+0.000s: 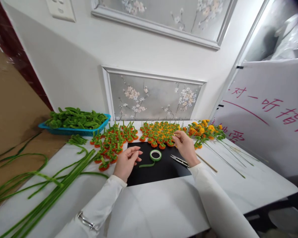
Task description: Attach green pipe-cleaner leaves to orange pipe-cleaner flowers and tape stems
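My left hand [127,162] hovers over the left edge of a black mat [149,177], its fingers loosely curled and slightly apart, with nothing visible in them. My right hand [185,147] is at the near edge of the yellow-orange flower heads [161,129], thumb and fingertips pinched together; what they grip, if anything, is too small to tell. Between the hands lies a roll of green tape [155,155], its loose end trailing left. Thread snips [179,161] rest on the mat just below my right hand. Orange flower heads with green fuzzy stems [110,150] stand beyond my left hand.
A blue tray [74,131] heaped with green fuzzy leaves [76,119] sits at the back left. Long green pipe cleaners [64,180] cross the table's left side. Finished-looking stemmed yellow flowers [203,129] and a thin brown stick [207,163] lie right. A panelled wall [64,66] borders the back.
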Available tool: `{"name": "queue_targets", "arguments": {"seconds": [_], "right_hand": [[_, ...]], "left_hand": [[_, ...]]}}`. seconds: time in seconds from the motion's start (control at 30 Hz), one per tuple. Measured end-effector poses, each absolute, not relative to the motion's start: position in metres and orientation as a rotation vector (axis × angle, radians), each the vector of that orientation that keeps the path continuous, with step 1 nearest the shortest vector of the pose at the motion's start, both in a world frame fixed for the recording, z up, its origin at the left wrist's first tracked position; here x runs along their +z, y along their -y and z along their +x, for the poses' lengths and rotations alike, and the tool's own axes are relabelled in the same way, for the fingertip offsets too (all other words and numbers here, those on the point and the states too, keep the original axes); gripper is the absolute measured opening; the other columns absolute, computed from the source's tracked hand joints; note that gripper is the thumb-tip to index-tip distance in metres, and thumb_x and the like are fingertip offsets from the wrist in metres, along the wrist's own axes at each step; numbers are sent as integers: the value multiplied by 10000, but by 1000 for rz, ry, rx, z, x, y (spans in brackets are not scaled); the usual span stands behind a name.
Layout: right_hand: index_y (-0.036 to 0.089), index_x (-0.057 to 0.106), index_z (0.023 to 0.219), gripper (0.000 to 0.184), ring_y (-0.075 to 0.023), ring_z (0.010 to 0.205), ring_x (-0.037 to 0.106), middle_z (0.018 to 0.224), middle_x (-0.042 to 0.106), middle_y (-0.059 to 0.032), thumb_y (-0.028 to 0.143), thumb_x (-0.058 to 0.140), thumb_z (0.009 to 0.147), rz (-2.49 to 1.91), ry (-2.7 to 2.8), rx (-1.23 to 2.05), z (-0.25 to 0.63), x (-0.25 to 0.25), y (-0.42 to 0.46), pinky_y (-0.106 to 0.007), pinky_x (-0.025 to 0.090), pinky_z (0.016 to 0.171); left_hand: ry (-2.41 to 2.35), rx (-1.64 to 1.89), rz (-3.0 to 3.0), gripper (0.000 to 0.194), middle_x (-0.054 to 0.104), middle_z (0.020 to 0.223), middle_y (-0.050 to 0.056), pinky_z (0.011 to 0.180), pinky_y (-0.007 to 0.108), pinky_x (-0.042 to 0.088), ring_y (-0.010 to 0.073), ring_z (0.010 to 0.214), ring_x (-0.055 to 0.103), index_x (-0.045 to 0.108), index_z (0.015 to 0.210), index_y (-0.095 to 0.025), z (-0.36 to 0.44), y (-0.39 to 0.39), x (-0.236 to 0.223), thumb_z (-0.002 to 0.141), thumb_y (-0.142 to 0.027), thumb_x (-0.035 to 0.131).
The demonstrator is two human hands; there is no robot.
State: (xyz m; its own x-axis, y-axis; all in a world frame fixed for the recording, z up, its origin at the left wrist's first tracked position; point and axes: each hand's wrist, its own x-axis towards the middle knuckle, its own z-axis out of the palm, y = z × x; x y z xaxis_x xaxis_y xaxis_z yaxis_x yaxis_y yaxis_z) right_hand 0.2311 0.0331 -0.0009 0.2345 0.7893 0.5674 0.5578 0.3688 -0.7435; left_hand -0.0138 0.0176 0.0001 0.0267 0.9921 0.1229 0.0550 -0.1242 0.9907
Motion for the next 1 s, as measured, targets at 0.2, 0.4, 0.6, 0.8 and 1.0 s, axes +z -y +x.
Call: {"name": "queue_targets", "arguments": {"seconds": [0.2, 0.4, 0.6, 0.8, 1.0], "right_hand": [[186, 615, 889, 183, -141, 726, 587, 833, 641, -32, 264, 453, 856, -1173, 1881, 294, 204, -3, -14, -234, 444, 678], [218, 611, 955, 177, -136, 846, 578, 937, 632, -36, 195, 463, 861, -1604, 2177, 96, 195, -3, -7, -211, 378, 686], [191, 605, 714, 81, -154, 689, 578, 708, 619, -24, 111, 591, 723, -1928, 2132, 37, 237, -10, 3, -221, 293, 547], [247, 609, 968, 206, -148, 851, 576, 962, 617, -38, 190, 433, 877, -1823, 2165, -72, 220, 3, 2, -221, 370, 654], [303, 563, 1104, 366, -150, 1015, 496, 1135, 569, 7, 85, 429, 842, -1330, 2616, -279, 170, 14, -29, -223, 392, 739]], "left_hand": [[-1195, 1295, 1396, 314, 684, 873, 78, 468, 189, 406, 114, 586, 570, 623, 936, -160, -21, -24, 2, 696, -361, 607], [-1229, 1221, 1432, 307, 693, 855, 80, 480, 201, 418, 128, 597, 590, 627, 927, -158, -22, -24, 0, 695, -358, 607], [-1188, 1132, 1529, 278, 710, 792, 79, 690, 313, 498, 226, 800, 648, 662, 841, -157, -19, -26, -9, 625, -331, 664], [-1126, 1109, 1604, 249, 712, 808, 76, 815, 355, 480, 239, 850, 653, 664, 857, -167, -17, -28, -19, 657, -313, 641], [-1115, 1143, 1619, 257, 708, 808, 83, 792, 367, 494, 242, 835, 657, 652, 878, -149, -20, -33, -25, 671, -299, 623]]}}
